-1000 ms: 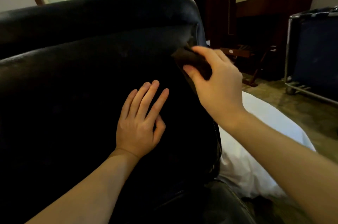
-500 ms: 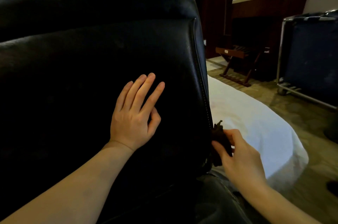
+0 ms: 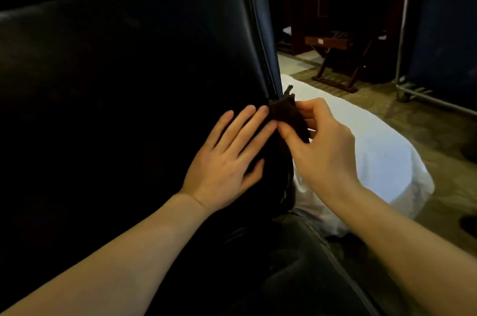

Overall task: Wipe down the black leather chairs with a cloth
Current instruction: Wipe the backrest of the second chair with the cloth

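The black leather chair (image 3: pixel 129 70) fills the left and middle of the head view, its backrest facing me and its seat low in the frame. My left hand (image 3: pixel 227 160) lies flat on the backrest near its right edge, fingers straight, fingertips touching the cloth. A small dark brown cloth (image 3: pixel 289 114) is bunched against the backrest's right seam. My right hand (image 3: pixel 320 145) pinches it between thumb and fingers.
A round table under a white cloth (image 3: pixel 382 155) stands just right of the chair. Beyond it are a wooden luggage rack (image 3: pixel 338 57) and a dark blue trolley with a metal frame (image 3: pixel 438 39). Patterned carpet covers the floor.
My right hand carried the cloth down the chair's right edge, then a little back up. My left hand slid right along the backrest until its fingertips met the cloth.
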`<state>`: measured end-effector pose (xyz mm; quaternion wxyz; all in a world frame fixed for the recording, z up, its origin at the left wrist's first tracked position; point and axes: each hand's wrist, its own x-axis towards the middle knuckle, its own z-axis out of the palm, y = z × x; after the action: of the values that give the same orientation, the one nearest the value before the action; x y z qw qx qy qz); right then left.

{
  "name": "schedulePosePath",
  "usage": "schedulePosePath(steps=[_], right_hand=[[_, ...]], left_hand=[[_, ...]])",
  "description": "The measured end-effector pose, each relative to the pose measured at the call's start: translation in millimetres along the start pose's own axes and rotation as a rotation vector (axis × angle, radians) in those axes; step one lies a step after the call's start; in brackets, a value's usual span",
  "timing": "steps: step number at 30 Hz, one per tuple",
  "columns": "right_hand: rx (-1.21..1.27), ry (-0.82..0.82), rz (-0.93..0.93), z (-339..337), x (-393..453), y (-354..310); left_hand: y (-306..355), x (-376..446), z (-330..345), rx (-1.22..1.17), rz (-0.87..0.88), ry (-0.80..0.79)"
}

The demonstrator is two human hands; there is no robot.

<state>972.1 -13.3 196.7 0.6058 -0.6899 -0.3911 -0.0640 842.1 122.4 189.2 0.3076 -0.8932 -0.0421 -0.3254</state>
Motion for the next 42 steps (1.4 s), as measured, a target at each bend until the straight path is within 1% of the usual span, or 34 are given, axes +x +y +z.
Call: schedulePosePath(steps=[4,7,14,19,21,24,26,28,29,31,33,35,40,42], right_hand=[[0.027,0.031,0.022,11.3,-16.5,19.1],[0.05,0.034,0.046,15.8,-25.7,33.0],[0.085,0.041,0.066,23.1,-41.9,49.8],[0.087,0.038,0.09,30.2,-63.9,75.1],[0.041,0.03,0.129,36.8,-77.4,95.1],[0.01,-0.023,0.244,52.8,-97.0,125.1],[0.039,-0.036,0.301,63.1,-105.1,131.4],[0.134,0.021,0.322,66.8,-109.5,125.2],[0.18,0.064,0.313,64.5,-109.7,117.9],[0.226,0.143,0.226,56.0,-101.4,99.9],[0.239,0.173,0.118,48.2,-85.8,84.1],[0.236,0.173,0.066,46.1,-74.2,78.0],[0.198,0.179,0.025,53.8,-77.8,96.3],[0.189,0.211,-0.017,59.1,-78.8,104.1]], left_hand=[[-8.3,-3.3,18.3,-0.063,0.008,0.114],[-8.9,-3.6,25.5,-0.071,-0.009,0.137],[-11.1,-4.3,30.9,-0.072,-0.001,0.168],[-13.4,-4.9,34.4,-0.062,0.014,0.194],[-13.7,-4.6,36.4,-0.059,0.016,0.208],[-14.0,-5.7,38.9,-0.051,0.018,0.222],[-14.4,-5.5,39.3,-0.049,0.019,0.223],[-14.3,-4.9,38.7,-0.054,0.017,0.221],[-13.9,-4.7,38.0,-0.056,0.017,0.219],[-13.9,-4.5,36.6,-0.05,0.016,0.213],[-13.8,-4.6,35.3,-0.048,0.015,0.208],[-13.5,-4.2,34.6,-0.053,0.011,0.209],[-13.2,-3.8,36.2,-0.043,0.009,0.215],[-13.3,-3.9,37.1,-0.041,0.009,0.216]])
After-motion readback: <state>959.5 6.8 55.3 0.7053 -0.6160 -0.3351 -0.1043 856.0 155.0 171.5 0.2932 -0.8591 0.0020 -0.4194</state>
